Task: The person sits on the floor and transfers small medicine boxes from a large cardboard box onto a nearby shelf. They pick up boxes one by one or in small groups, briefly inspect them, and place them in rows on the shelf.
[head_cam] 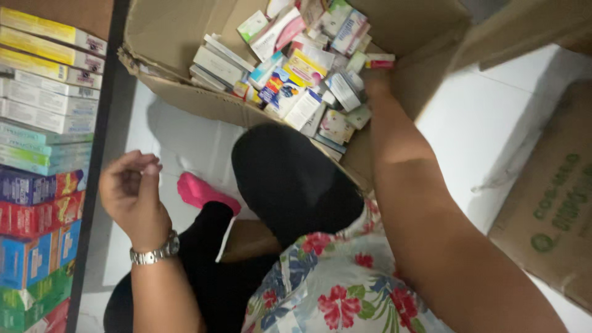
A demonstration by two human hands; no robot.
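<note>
An open cardboard box [179, 37] lies on the white floor ahead of me, filled with several small medicine cartons [296, 74] in white, yellow, blue and pink. My right hand [375, 80] reaches into the box among these cartons; its fingers are hidden, so what it grips is unclear. My left hand [132, 191], with a metal watch at the wrist, hovers over the floor with fingers loosely curled and nothing in it, close to the shelf edge.
A shelf [43, 154] at the left holds stacked cartons in yellow, white, green, blue and red. A second cardboard box [549, 209] stands at the right. My knee in black trousers [290, 185] and a pink sock [200, 192] rest on the floor.
</note>
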